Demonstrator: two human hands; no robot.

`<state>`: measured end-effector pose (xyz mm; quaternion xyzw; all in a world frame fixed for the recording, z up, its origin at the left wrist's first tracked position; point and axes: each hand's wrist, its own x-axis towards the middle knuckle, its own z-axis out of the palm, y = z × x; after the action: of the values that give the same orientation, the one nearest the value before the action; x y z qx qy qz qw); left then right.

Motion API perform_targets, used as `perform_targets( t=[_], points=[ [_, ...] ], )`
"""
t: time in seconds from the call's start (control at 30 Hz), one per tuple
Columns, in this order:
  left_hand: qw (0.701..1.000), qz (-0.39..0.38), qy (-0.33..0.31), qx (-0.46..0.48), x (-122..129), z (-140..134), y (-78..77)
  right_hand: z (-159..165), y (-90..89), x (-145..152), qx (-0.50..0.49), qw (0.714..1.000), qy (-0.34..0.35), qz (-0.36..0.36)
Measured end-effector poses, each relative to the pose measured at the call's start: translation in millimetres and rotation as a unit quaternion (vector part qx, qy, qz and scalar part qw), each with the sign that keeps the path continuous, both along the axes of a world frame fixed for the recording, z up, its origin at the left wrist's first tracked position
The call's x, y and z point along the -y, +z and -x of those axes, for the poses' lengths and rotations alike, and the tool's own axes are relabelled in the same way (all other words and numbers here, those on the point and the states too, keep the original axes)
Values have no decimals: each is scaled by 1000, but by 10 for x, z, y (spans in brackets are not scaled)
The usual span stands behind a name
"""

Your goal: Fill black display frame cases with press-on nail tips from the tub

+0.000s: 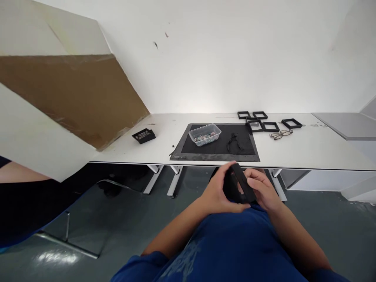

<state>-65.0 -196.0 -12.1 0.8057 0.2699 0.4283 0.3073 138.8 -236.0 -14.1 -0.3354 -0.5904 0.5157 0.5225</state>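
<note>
Just off the table's front edge, in front of my chest, I hold a small black rectangular frame tilted on edge. My left hand grips it with the thumb along the lower end and the fingers at the top. On its right side, my right hand pinches the frame with thumb and fingers. Part of the frame's opening shows between the hands; the rest is dark and hard to make out. Beyond them on the table lies a black mat with grey taped edges.
On the mat stand a clear plastic tub of small mixed pieces and a tangle of black scraps. Several black frames and eyeglasses lie right. A black box sits left, near a cardboard partition; a person's arm shows below.
</note>
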Motion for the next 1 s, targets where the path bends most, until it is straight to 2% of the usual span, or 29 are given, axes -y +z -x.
perform_targets(
  t=[0.07, 0.13, 0.3, 0.4, 0.47, 0.53, 0.6, 0.7, 0.87, 1.0],
  points=[
    [993, -56, 82, 57, -7, 30, 95, 70, 166, 59, -11, 998, -26, -55],
    [979, -118, 135, 96, 2, 50, 154, 143, 250, 123, -10, 993, -60, -97],
    [960, -247, 96, 90, 98, 27, 266, 255, 237, 181, -8, 983, -142, -117],
    [936, -316, 109, 107, 121, 16, 373, 254, 269, 171, -32, 979, -175, -103],
    [916, -362, 124, 123, 119, 0, 440, 250, 347, 175, -47, 983, -151, -89],
    [900, -393, 135, 133, 125, -41, 481, 259, 454, 192, -55, 991, -90, -77],
    [893, -406, 137, 135, 151, -101, 490, 282, 560, 213, -69, 994, -42, -68],
    [897, -406, 126, 125, 205, -180, 460, 307, 663, 230, -106, 992, -29, -54],
    [919, -368, 81, 113, 223, -202, 412, 253, 685, 239, -130, 991, -2, -18],
    [921, -365, 48, 128, 181, -137, 421, 210, 691, 288, -141, 990, 0, -10]
  ],
)
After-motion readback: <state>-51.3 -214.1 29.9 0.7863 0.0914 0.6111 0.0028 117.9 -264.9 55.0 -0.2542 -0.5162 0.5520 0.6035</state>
